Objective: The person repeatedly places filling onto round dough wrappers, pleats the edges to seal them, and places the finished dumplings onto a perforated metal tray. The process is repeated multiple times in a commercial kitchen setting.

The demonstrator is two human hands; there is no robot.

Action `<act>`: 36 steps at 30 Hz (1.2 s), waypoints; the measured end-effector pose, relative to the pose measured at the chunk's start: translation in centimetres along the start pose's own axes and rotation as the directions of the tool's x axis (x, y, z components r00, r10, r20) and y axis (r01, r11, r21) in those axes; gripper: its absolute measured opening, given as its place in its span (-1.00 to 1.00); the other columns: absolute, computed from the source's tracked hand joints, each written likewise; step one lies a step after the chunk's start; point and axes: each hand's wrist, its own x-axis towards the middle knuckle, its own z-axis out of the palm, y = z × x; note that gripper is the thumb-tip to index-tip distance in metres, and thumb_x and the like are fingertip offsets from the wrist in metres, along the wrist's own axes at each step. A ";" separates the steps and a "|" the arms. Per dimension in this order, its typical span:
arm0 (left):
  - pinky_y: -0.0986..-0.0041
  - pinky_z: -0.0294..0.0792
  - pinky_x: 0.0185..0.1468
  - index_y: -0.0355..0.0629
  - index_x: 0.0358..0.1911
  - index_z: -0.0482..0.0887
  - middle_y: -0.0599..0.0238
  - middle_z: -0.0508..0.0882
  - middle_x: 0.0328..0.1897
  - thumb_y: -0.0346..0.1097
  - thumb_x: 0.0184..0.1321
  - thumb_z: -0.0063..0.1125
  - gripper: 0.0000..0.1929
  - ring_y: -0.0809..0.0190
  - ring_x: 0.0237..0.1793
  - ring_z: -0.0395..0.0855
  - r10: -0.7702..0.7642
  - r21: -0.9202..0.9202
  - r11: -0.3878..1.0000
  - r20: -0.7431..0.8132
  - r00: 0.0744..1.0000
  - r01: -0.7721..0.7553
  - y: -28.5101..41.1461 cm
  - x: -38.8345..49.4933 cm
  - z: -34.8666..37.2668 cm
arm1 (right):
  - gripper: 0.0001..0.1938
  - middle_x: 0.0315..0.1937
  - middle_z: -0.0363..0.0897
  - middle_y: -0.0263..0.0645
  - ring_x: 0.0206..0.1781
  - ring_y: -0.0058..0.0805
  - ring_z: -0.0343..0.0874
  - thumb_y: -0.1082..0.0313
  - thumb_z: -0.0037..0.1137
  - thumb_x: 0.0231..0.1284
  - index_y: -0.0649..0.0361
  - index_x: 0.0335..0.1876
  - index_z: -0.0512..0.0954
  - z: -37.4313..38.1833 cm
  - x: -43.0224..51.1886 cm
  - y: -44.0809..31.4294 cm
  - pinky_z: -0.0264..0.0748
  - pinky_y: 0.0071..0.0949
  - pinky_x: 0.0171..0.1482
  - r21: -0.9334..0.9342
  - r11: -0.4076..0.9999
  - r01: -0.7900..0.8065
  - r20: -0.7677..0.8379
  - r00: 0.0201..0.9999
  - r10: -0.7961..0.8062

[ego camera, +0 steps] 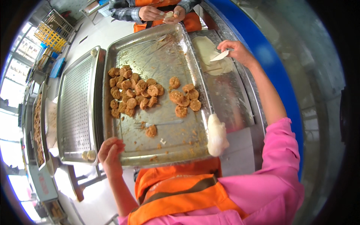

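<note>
My right hand (238, 53) pinches a thin dough wrapper (220, 56) by one end. Under it lie flat dough sheets (204, 47) on the metal worktop. My left hand (111, 157) is at the near left corner of a large steel tray (157, 140), with nothing visible in its fingers. Brown filling patties (131, 103) are heaped at the tray's left, and a smaller group of patties (181, 98) is on the right. A fork (166, 123) lies nearer me, beside a single patty (151, 131). A pale lump, apparently dough (216, 136), rests against the tray's right rim.
Stacked perforated trays (77, 104) stand at left, with small dough pieces (88, 155) on the near end. Across from me, a co-worker's hands (163, 14) hold a small piece of dough. A blue band (270, 56) runs along the right. Another utensil (152, 40) lies at the tray's far end.
</note>
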 end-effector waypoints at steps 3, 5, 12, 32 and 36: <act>0.56 0.41 -0.27 -0.34 -0.24 0.52 0.13 0.60 -0.34 -0.47 0.03 -0.09 -0.79 0.28 -0.36 0.57 -0.049 -0.041 0.998 0.108 0.993 0.054 1.0 1.0 3.0 | -0.96 -0.44 0.52 -0.40 -0.29 -0.70 0.44 0.51 0.06 -0.07 0.19 -0.49 0.46 -0.7 -0.1 -4.8 0.32 -0.67 -0.18 -0.028 0.974 -0.226 0.083 0.970 0.228; 0.52 0.43 -0.26 -0.34 -0.24 0.51 0.09 0.61 -0.32 -0.45 0.08 -0.14 -0.79 0.24 -0.32 0.60 -0.073 -0.143 0.983 0.257 0.964 0.113 1.5 1.4 5.5 | -0.98 -0.50 0.52 -0.39 -0.38 -0.71 0.45 0.48 0.05 -0.07 0.19 -0.47 0.48 0.9 -0.2 -8.2 0.36 -0.68 -0.25 -0.019 0.985 -0.170 0.089 0.981 0.171; 0.30 0.29 0.08 -0.26 0.14 0.24 -0.01 0.41 0.09 0.29 0.16 -0.41 -0.27 0.03 0.06 0.41 -0.018 -0.574 0.403 0.774 0.633 0.713 -0.5 1.1 12.9 | -0.95 -0.49 0.52 -0.29 -0.42 -0.56 0.52 0.50 0.07 -0.09 0.23 -0.45 0.49 13.2 -2.8 -17.7 0.42 -0.56 -0.38 -0.077 0.978 0.192 0.157 0.971 -0.178; 0.03 -0.06 0.31 -0.26 0.15 0.20 0.05 0.25 0.24 -0.18 0.27 -0.30 -0.56 -0.06 0.24 0.16 0.007 -0.957 -0.133 0.260 0.966 0.259 -1.3 -0.9 0.8 | -0.60 0.09 0.34 -0.26 0.19 -0.36 0.26 0.41 0.13 -0.16 0.14 -0.07 0.45 22.6 -6.4 -20.9 0.15 -0.28 0.20 -0.240 0.669 0.704 0.509 0.678 -0.531; 0.00 -0.06 0.30 -0.24 0.15 0.20 0.04 0.25 0.23 -0.18 0.26 -0.28 -0.57 -0.06 0.24 0.17 0.043 -0.977 -0.110 0.180 0.983 0.184 -2.1 -1.1 -0.8 | -0.70 0.06 0.38 -0.23 0.15 -0.34 0.30 0.44 0.09 -0.15 0.18 -0.18 0.49 24.7 -6.1 -21.5 0.18 -0.28 0.17 -0.231 0.594 0.771 0.611 0.590 -0.528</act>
